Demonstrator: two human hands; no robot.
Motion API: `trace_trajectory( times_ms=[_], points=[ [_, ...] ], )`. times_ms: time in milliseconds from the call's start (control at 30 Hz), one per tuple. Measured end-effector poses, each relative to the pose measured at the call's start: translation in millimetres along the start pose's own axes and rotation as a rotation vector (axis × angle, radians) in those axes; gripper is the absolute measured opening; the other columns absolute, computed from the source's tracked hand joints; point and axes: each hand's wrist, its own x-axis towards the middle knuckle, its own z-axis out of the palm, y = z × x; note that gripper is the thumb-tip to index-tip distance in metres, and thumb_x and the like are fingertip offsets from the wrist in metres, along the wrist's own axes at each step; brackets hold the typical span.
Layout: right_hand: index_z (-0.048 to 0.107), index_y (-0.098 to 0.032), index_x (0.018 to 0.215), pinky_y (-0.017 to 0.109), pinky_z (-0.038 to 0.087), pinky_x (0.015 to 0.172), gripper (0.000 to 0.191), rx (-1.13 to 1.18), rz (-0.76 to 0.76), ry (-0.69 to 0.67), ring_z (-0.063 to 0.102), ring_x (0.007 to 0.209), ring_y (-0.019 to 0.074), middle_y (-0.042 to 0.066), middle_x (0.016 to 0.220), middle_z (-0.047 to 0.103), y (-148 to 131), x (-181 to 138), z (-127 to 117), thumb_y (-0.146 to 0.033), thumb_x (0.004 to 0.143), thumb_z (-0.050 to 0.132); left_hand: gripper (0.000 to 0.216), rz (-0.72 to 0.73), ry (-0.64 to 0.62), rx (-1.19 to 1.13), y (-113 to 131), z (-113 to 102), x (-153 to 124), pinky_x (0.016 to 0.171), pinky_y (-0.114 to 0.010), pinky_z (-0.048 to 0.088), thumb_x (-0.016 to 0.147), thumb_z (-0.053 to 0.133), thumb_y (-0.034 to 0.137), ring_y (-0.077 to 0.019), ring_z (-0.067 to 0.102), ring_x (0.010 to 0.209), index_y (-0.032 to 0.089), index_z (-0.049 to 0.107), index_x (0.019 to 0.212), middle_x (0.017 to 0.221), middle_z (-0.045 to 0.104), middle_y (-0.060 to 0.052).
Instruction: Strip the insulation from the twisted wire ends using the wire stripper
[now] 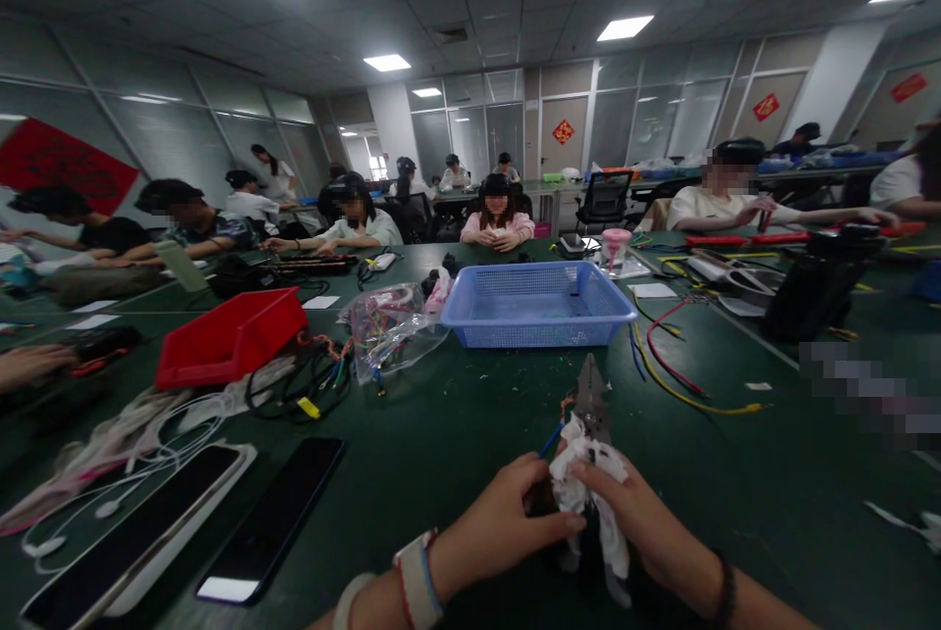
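In front of me a pair of pliers (pixel 592 405) points away, its grey jaws up and looking closed. Crumpled white tissue (pixel 580 454) is wrapped about the pliers below the jaws and trails downward. My right hand (pixel 636 503) is closed around the pliers through the tissue, thumb on top. From the left side my left hand (pixel 525 508) curls against the same tissue, thumb across its lower part. A blue wire (pixel 551 439) with an orange strand sticks out beside the left fingertips; whether they hold it is hidden. The plier handles are mostly covered.
Beyond the pliers stands a blue basket (pixel 540 331). A red bin (pixel 231 341), a clear bag of wires (pixel 393 331) and black cables (pixel 294 380) lie leftward. Two phones (pixel 275 517) (pixel 139 542) and earphones (pixel 110 508) are near left. Loose wires (pixel 680 385) lie right; several people sit around.
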Motion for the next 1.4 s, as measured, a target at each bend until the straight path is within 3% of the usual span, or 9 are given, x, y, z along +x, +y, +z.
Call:
trace_trajectory(
  times_ms=[167,367,500,700,867,1000,1133,1267,1400],
  points=[
    [0.066,-0.017,0.095,0.037,0.053,0.080,0.050,-0.007,-0.016,-0.016,0.067,0.084,0.0231,0.007,0.087,0.071,0.3,-0.3,-2.3,-0.054,0.063,0.075,0.027,0.049,-0.046,0.025,2.3,1.4,0.5,0.088,-0.031,0.041,0.083,0.063,0.037,-0.0203,0.053,0.096,0.014,0.067,0.097,0.108,0.057,-0.007],
    [0.061,-0.020,0.114,0.041,0.049,0.088,0.055,0.124,-0.039,-0.201,0.065,0.097,0.0245,0.010,0.107,0.069,-3.4,-3.1,-4.6,-0.041,0.066,0.078,0.032,0.090,-0.020,-0.026,3.4,-0.2,1.5,0.092,-0.034,0.041,0.084,0.062,0.040,-0.0230,0.054,0.101,0.015,0.068,0.104,0.113,0.058,-0.008],
    [0.062,-0.018,0.110,0.042,0.051,0.085,0.053,0.144,0.014,-0.273,0.066,0.092,0.0250,0.011,0.102,0.069,-6.9,-4.4,-3.4,-0.042,0.065,0.078,0.035,0.127,0.022,-0.043,6.9,-0.8,-0.7,0.095,-0.036,0.040,0.085,0.060,0.041,-0.0249,0.051,0.107,0.017,0.067,0.110,0.120,0.057,-0.010],
    [0.065,-0.018,0.097,0.039,0.052,0.081,0.043,0.092,-0.023,-0.206,0.065,0.091,0.0246,0.010,0.099,0.069,-2.4,-3.6,-3.2,-0.044,0.066,0.077,0.032,0.120,0.073,-0.059,4.0,4.2,0.8,0.083,-0.029,0.044,0.083,0.064,0.036,-0.0205,0.054,0.096,0.016,0.068,0.107,0.110,0.056,-0.008],
    [0.066,-0.018,0.089,0.043,0.049,0.086,0.049,0.008,0.009,-0.032,0.066,0.091,0.0270,0.009,0.091,0.071,0.2,0.6,-4.5,-0.049,0.055,0.082,0.035,0.034,0.115,0.075,0.7,0.9,2.4,0.059,-0.021,0.037,0.069,0.075,0.044,-0.0125,0.047,0.070,0.011,0.070,0.081,0.082,0.051,-0.001],
    [0.067,-0.019,0.087,0.042,0.048,0.088,0.048,-0.066,-0.046,-0.024,0.065,0.091,0.0273,0.008,0.092,0.071,-10.5,3.5,-9.9,-0.049,0.054,0.083,0.052,0.087,0.093,0.174,5.9,-3.8,-1.0,0.059,-0.021,0.033,0.058,0.083,0.048,-0.0125,0.043,0.071,0.015,0.070,0.097,0.082,0.050,0.000],
    [0.067,-0.018,0.089,0.040,0.047,0.086,0.046,-0.182,-0.122,0.000,0.064,0.090,0.0267,0.009,0.093,0.070,-18.2,8.5,-23.7,-0.051,0.059,0.079,0.061,0.105,0.101,0.130,9.8,-8.9,-2.5,0.062,-0.022,0.034,0.067,0.079,0.044,-0.0115,0.041,0.069,0.022,0.062,0.121,0.085,0.052,0.001],
    [0.069,-0.019,0.094,0.038,0.046,0.087,0.045,-0.302,-0.184,0.079,0.062,0.094,0.0254,0.010,0.100,0.070,-18.8,14.0,-36.3,-0.051,0.064,0.076,0.047,0.075,0.118,0.069,11.4,-16.6,-1.0,0.062,-0.022,0.032,0.079,0.068,0.043,-0.0106,0.039,0.067,0.024,0.062,0.121,0.082,0.049,0.002],
    [0.070,-0.018,0.094,0.033,0.049,0.079,0.039,-0.415,-0.267,0.034,0.062,0.085,0.0210,0.009,0.096,0.069,-20.4,16.3,-39.5,-0.048,0.070,0.072,0.039,0.061,0.151,0.030,9.2,-21.1,1.7,0.061,-0.022,0.031,0.082,0.064,0.042,-0.0104,0.038,0.066,0.021,0.066,0.115,0.079,0.046,0.002]
  ],
)
